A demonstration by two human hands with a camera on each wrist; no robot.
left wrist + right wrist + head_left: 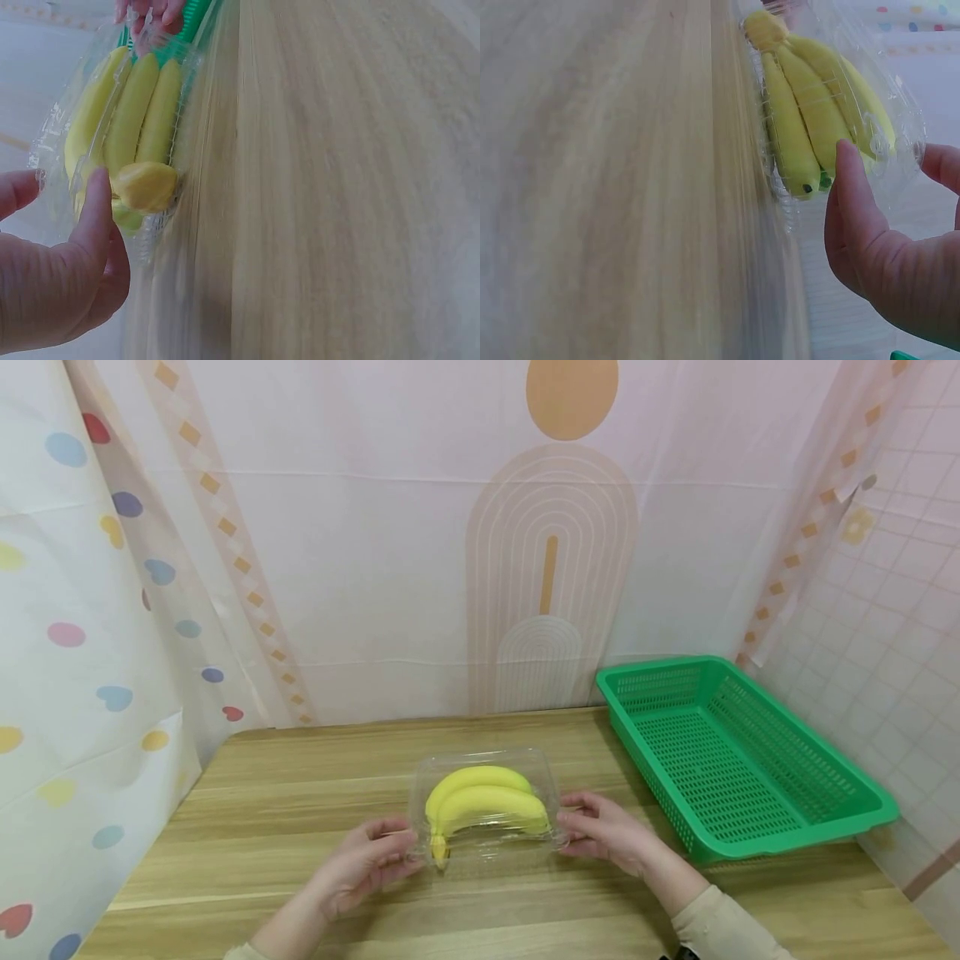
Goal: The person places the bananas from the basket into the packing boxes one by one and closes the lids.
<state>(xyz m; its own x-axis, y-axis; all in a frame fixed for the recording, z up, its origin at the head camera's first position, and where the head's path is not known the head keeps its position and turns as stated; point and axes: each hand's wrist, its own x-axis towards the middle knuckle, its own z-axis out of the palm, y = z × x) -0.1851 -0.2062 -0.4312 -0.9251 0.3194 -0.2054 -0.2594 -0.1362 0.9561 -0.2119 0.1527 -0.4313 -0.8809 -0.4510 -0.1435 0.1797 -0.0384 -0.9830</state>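
Note:
A clear plastic clamshell box [442,767] sits on the wooden table in front of me, and its lid lies over a bunch of yellow bananas [491,806]. The joined stem end of the bunch points toward my left hand [372,860], which pinches the box's left side between thumb and fingers. On the opposite side, my right hand [603,837] grips the box edge in the same way. In the right wrist view, dark tips show on the bananas [810,105] beneath the transparent plastic.
A green perforated plastic basket [712,760] stands at the right of the table, beyond my right hand. Behind the wooden table [300,785] hangs a patterned curtain [375,568], with a dotted cloth [105,693] on the left.

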